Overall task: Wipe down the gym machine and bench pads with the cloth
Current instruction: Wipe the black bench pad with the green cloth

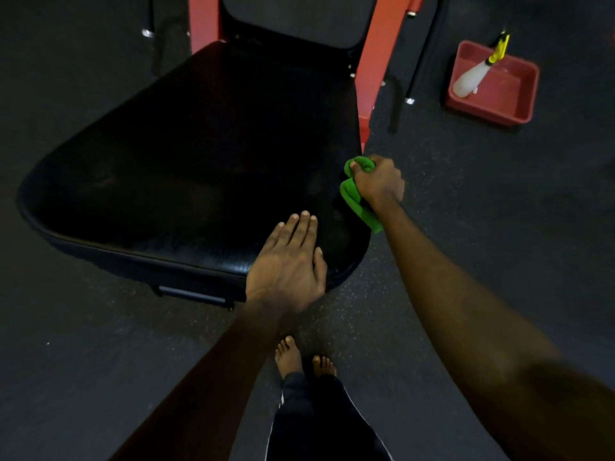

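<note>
A wide black seat pad (186, 168) fills the middle of the view, with a smaller black back pad (293, 18) behind it between red frame posts (376, 58). My left hand (289, 264) lies flat, palm down, on the pad's near right corner with its fingers together. My right hand (377, 183) is closed around a bunched green cloth (357, 201), pressed against the pad's right edge.
A red plastic tub (499, 91) stands on the dark rubber floor at the far right, with a white spray bottle (472, 78) with a yellow trigger leaning in it. Black metal legs (396, 101) stand beside the red post. My bare feet (303, 359) are just below the pad.
</note>
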Tool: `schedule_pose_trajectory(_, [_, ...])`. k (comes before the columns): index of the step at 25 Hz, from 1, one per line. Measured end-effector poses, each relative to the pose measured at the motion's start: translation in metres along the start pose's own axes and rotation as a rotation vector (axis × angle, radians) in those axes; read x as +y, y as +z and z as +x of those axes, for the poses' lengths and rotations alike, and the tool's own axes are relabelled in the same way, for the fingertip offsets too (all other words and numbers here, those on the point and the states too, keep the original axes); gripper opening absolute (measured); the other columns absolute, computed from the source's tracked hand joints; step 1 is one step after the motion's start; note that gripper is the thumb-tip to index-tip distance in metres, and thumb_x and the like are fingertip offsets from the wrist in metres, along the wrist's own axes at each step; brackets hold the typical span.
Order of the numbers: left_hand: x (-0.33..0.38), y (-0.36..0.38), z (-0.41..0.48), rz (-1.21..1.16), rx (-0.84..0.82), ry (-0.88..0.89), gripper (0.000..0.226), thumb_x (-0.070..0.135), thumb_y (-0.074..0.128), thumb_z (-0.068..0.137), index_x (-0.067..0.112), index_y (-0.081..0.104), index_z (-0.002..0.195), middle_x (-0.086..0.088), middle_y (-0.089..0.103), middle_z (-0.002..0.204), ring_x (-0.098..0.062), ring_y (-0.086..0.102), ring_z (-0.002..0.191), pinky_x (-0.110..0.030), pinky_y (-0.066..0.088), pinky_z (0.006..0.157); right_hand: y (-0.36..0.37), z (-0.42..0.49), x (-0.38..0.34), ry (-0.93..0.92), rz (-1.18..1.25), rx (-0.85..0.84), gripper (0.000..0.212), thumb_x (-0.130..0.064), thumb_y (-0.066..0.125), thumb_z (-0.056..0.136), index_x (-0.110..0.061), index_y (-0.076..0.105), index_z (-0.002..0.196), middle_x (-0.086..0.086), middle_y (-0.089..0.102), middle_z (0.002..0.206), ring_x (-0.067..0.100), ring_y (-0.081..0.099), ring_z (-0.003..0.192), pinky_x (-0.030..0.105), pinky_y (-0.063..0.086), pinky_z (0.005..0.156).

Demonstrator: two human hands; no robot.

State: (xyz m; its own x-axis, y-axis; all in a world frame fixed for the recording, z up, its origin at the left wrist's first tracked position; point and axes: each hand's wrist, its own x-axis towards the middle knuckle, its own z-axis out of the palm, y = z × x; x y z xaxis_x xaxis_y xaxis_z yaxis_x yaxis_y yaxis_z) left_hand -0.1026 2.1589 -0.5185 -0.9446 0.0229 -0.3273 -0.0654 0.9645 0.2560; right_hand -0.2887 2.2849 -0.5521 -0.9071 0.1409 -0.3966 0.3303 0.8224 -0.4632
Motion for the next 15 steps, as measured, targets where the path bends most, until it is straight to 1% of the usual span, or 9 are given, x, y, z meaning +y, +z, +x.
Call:
schedule_pose_trajectory(2, [-0.002,0.002,0.001,0.008,0.009,0.0,0.064,0.039,0.015,0.102,0.008,0.015,0.158,-0.009,0.016,0.166,-0.02,0.012,0.154,-0.034,0.004,0.124,0.0,-0.014,-0.006,-0.079,-0.103,-0.031,0.037,-0.053,0.061,0.09,-0.028,0.07,0.116,0.013,0.07,0.118,0.039,0.062,0.114,0.039,0.047,0.092])
schedule_pose_trajectory(4, [0.0,0.001,0.0,0.021,0.022,-0.002,0.064,0.038,0.016,0.101,0.007,0.02,0.157,-0.01,0.021,0.164,-0.02,0.016,0.153,-0.034,0.005,0.123,-0.002,-0.043,-0.002,-0.216,-0.198,-0.052,0.034,-0.055,0.06,0.092,-0.029,0.07,0.111,0.01,0.073,0.111,0.037,0.065,0.107,0.037,0.048,0.083])
schedule_pose_trajectory(5, [0.001,0.001,0.001,0.024,0.028,-0.003,0.064,0.038,0.018,0.1,0.006,0.024,0.156,-0.011,0.025,0.163,-0.021,0.02,0.152,-0.034,0.007,0.123,-0.003,-0.055,0.0,-0.268,-0.22,-0.051,0.033,-0.055,0.059,0.092,-0.03,0.07,0.111,0.008,0.074,0.109,0.035,0.067,0.104,0.036,0.048,0.08])
schedule_pose_trajectory(7, [0.0,0.004,0.002,0.033,0.052,-0.015,0.062,0.037,0.022,0.1,0.005,0.033,0.153,-0.012,0.034,0.159,-0.022,0.029,0.149,-0.037,0.016,0.123,0.0,-0.057,0.0,-0.317,-0.244,-0.039,0.031,-0.054,0.06,0.092,-0.032,0.07,0.112,0.005,0.074,0.108,0.032,0.067,0.103,0.035,0.047,0.079])
schedule_pose_trajectory(9, [-0.001,0.007,0.002,0.028,0.081,-0.02,0.061,0.036,0.026,0.1,0.004,0.037,0.151,-0.013,0.039,0.156,-0.022,0.033,0.147,-0.039,0.024,0.122,0.007,-0.037,-0.01,-0.324,-0.261,-0.059,0.028,-0.052,0.06,0.092,-0.03,0.071,0.106,0.007,0.074,0.105,0.034,0.067,0.103,0.035,0.047,0.08])
schedule_pose_trajectory(11, [-0.001,0.007,0.001,0.021,0.108,-0.019,0.06,0.034,0.029,0.1,0.003,0.041,0.149,-0.013,0.042,0.154,-0.023,0.035,0.146,-0.04,0.027,0.121,0.016,-0.009,-0.029,-0.305,-0.235,-0.083,0.027,-0.049,0.061,0.09,-0.027,0.071,0.102,0.01,0.074,0.104,0.036,0.066,0.104,0.036,0.048,0.083])
schedule_pose_trajectory(13, [0.0,0.008,0.002,0.021,0.124,-0.024,0.059,0.034,0.031,0.099,0.003,0.043,0.148,-0.013,0.043,0.153,-0.023,0.036,0.146,-0.039,0.028,0.121,0.024,0.015,-0.046,-0.242,-0.205,-0.1,0.027,-0.045,0.061,0.09,-0.025,0.071,0.106,0.011,0.073,0.109,0.036,0.066,0.107,0.037,0.049,0.088])
schedule_pose_trajectory(15, [0.001,0.009,0.002,0.021,0.113,-0.031,0.06,0.034,0.031,0.098,0.003,0.042,0.149,-0.013,0.042,0.154,-0.023,0.036,0.145,-0.039,0.028,0.121,0.03,0.013,-0.056,-0.219,-0.21,-0.117,0.031,-0.044,0.061,0.091,-0.023,0.071,0.111,0.01,0.073,0.112,0.034,0.066,0.109,0.036,0.048,0.09])
